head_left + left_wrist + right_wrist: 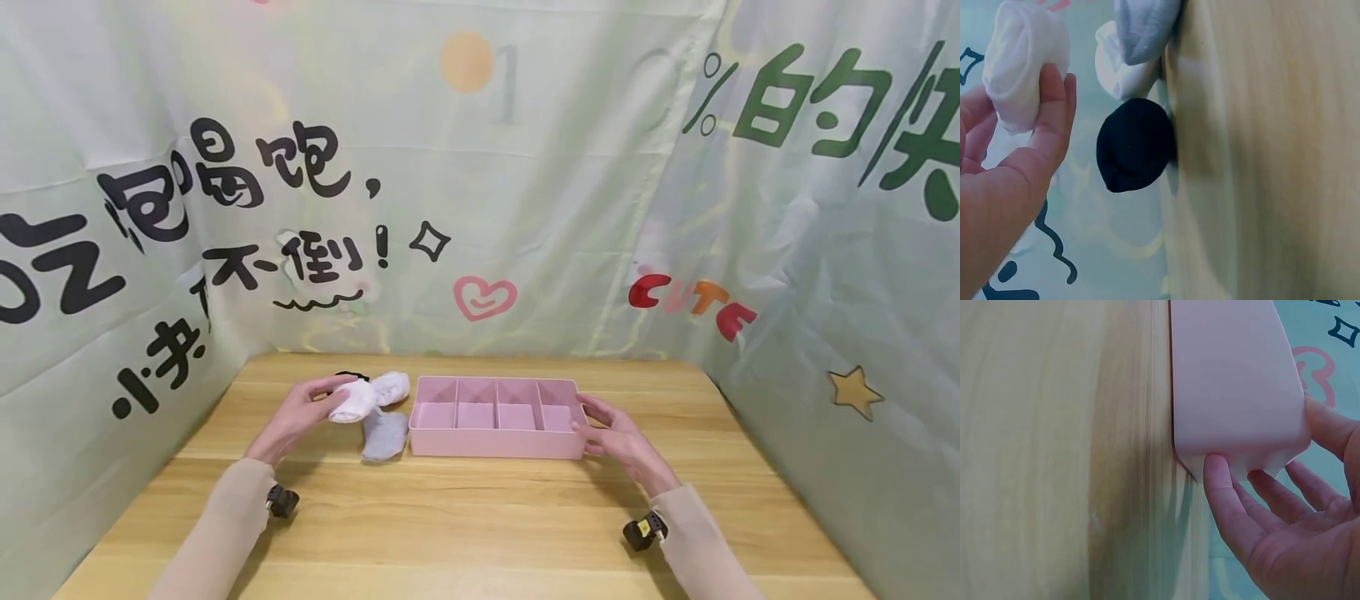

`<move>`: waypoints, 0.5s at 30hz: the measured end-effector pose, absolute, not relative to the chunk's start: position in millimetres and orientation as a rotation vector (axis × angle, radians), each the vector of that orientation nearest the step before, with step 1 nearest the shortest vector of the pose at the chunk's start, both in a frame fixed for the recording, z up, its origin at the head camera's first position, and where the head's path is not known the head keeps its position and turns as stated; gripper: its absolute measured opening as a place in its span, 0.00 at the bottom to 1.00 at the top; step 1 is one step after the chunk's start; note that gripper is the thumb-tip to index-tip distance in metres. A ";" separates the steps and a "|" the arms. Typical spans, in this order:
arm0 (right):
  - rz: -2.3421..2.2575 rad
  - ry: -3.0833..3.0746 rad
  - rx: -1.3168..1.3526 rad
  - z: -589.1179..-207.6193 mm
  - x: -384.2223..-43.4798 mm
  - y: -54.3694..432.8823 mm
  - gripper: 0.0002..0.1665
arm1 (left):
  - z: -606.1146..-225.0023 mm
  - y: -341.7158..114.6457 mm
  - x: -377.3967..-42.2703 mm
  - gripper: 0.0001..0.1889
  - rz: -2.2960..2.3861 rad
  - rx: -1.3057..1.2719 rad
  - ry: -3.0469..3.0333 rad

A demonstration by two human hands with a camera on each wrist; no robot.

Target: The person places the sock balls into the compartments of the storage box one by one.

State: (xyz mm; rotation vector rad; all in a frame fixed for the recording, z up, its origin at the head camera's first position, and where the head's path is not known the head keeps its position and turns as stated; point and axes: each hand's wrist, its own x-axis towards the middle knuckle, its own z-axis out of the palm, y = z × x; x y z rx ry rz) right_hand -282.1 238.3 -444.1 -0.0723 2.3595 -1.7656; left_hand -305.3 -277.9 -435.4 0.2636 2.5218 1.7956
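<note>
My left hand (pixel 303 412) pinches a rolled white sock (pixel 1025 65) between thumb and fingers, raised above the table in the left wrist view. Close by lie a second white rolled sock (pixel 392 388), a grey sock (pixel 385 435) and a black rolled bundle (pixel 1135 145), which is mostly hidden behind the hand in the head view. To their right stands a pink box (pixel 495 443) with several compartments in a row. My right hand (pixel 618 437) holds its right end, thumb at the top rim and fingertips against the end wall (pixel 1241 464).
The box and socks rest on a wooden table (pixel 465 517), towards its back edge. Printed cloth (pixel 555 208) hangs behind and along both sides. A small black camera sits on each wrist, at the left cuff (pixel 282 502) and the right cuff (pixel 645 531).
</note>
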 end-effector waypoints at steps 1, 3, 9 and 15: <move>-1.769 2.359 -0.065 -443.9 -281.9 239.0 0.38 | -434.3 -276.4 -305.6 0.26 1.807 0.270 2.514; -1.765 2.363 -0.067 -443.5 -281.7 240.2 0.38 | -432.3 -273.8 -306.6 0.27 1.828 0.286 2.498; -1.762 2.356 -0.070 -444.1 -282.6 239.4 0.39 | -428.6 -266.0 -308.6 0.34 1.848 0.300 2.490; -1.766 2.353 -0.054 -444.1 -282.8 238.9 0.39 | -428.4 -256.0 -311.4 0.37 1.890 0.329 2.426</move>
